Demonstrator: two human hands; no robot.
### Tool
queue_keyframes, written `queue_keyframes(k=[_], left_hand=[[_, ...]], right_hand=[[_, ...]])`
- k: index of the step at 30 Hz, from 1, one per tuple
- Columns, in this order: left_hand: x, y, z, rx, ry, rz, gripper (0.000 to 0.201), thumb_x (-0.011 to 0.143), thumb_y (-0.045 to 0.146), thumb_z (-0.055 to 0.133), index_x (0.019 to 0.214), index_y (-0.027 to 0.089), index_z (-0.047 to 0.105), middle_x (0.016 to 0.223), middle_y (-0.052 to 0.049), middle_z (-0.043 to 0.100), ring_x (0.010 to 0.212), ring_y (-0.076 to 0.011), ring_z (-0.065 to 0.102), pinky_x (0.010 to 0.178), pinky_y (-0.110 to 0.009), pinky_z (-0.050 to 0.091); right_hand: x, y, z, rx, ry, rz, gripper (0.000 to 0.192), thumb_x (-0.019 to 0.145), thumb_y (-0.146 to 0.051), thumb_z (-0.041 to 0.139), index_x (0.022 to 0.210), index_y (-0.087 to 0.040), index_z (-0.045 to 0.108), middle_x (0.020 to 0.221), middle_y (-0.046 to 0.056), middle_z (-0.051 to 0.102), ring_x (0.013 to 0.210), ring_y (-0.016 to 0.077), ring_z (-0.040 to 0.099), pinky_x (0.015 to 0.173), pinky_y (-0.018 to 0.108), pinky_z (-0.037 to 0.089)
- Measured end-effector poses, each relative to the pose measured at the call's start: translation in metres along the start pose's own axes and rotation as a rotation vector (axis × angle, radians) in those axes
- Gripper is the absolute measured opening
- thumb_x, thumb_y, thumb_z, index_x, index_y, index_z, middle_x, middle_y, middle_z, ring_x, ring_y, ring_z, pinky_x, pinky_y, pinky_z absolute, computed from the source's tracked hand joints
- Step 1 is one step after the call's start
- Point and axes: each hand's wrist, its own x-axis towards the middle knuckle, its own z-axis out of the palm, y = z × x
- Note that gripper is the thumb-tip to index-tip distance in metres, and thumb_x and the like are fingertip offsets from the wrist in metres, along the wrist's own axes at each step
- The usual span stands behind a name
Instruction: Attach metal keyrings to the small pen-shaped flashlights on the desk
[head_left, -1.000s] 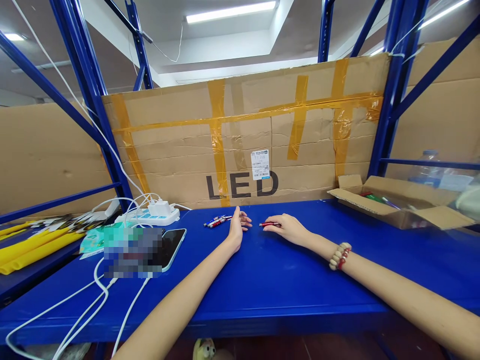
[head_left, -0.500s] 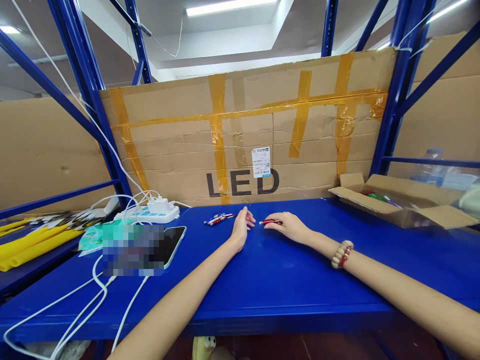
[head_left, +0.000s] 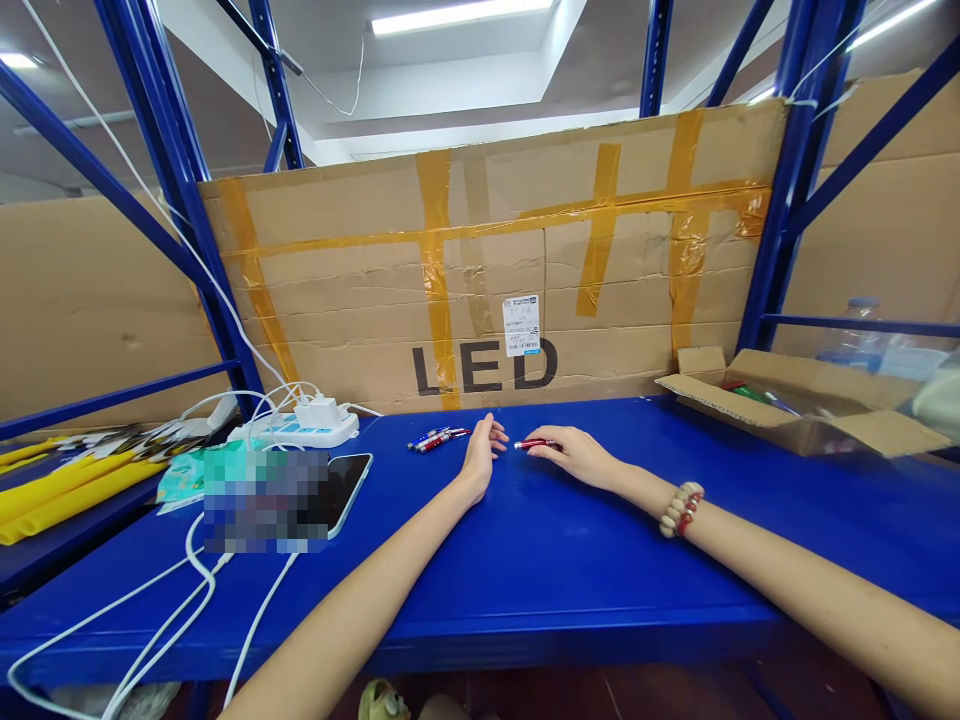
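The right hand (head_left: 574, 455) pinches a small red pen (head_left: 534, 444) by one end, low over the blue table (head_left: 570, 560). The left hand (head_left: 480, 452) rests empty beside it, fingers loosely spread. A few more pens (head_left: 437, 438) lie together just left of that hand. Judging by this, one pen is in hand and few are set down. The pen is slim, red with a silver tip.

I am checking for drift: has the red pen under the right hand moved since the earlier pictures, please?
No. The red pen remains below the LED lettering, under the right hand.
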Motion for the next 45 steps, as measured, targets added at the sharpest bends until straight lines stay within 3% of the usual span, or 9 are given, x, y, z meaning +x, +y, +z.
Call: queue_keyframes(k=[18,21,25,29,33,37,45], left_hand=[[-0.001,0.002,0.001,0.106,-0.005,0.015,0.038,0.084,0.046,0.024,0.073,0.017,0.046,0.072,-0.002,0.053,0.063,-0.0115,0.049,0.061,-0.023,0.036],[-0.002,0.002,-0.004,0.412,0.017,0.140,0.034,0.086,0.041,0.024,0.074,0.019,0.046,0.077,-0.003,0.056,0.073,-0.0149,0.051,0.071,-0.028,0.038],[-0.004,0.008,-0.016,1.152,0.106,0.425,0.016,0.083,0.022,0.037,0.089,0.019,0.051,0.096,-0.006,0.057,0.095,-0.0211,0.048,0.086,-0.036,0.032],[-0.003,0.016,-0.031,1.577,0.267,0.365,0.028,0.080,0.010,0.036,0.102,0.011,0.052,0.106,-0.014,0.053,0.102,-0.0255,0.045,0.086,-0.037,0.032],[-0.002,0.021,-0.042,1.735,0.370,0.243,0.030,0.080,0.011,0.035,0.104,0.006,0.053,0.108,-0.017,0.052,0.104,-0.0278,0.044,0.086,-0.036,0.031],[-0.003,0.024,-0.045,1.808,0.363,0.160,0.030,0.080,0.014,0.037,0.103,0.005,0.055,0.108,-0.018,0.052,0.104,-0.0280,0.044,0.084,-0.035,0.031],[-0.006,0.025,-0.041,1.773,0.298,0.222,0.031,0.077,0.011,0.039,0.104,0.007,0.053,0.106,-0.021,0.053,0.104,-0.0308,0.044,0.084,-0.038,0.030]], right_hand=[[-0.001,-0.005,-0.003,-0.077,-0.029,0.034,0.031,0.086,-0.047,0.042,0.092,-0.024,0.062,0.086,-0.001,0.066,0.073,0.0155,0.058,0.063,0.025,0.039],[-0.002,-0.005,-0.002,-0.128,-0.033,0.080,0.029,0.084,-0.047,0.045,0.095,-0.025,0.061,0.090,-0.001,0.065,0.078,0.0163,0.058,0.066,0.026,0.041],[-0.003,0.006,0.000,-0.230,-0.047,0.154,0.028,0.089,-0.037,0.038,0.107,-0.024,0.057,0.105,0.003,0.061,0.093,0.0182,0.056,0.077,0.028,0.042],[-0.004,0.024,-0.006,-0.392,-0.106,0.266,0.031,0.091,-0.029,0.033,0.113,-0.023,0.055,0.107,0.006,0.057,0.093,0.0209,0.056,0.077,0.032,0.044],[-0.006,0.040,-0.017,-0.529,-0.107,0.393,0.031,0.090,-0.023,0.037,0.114,-0.024,0.055,0.108,0.008,0.056,0.095,0.0232,0.055,0.076,0.034,0.043],[-0.008,0.053,-0.023,-0.546,-0.092,0.443,0.031,0.087,-0.017,0.040,0.112,-0.023,0.056,0.107,0.008,0.056,0.099,0.0224,0.052,0.076,0.033,0.043],[-0.008,0.062,-0.022,-0.485,-0.043,0.391,0.033,0.084,-0.010,0.041,0.110,-0.022,0.058,0.106,0.007,0.059,0.100,0.0207,0.052,0.079,0.030,0.043]])
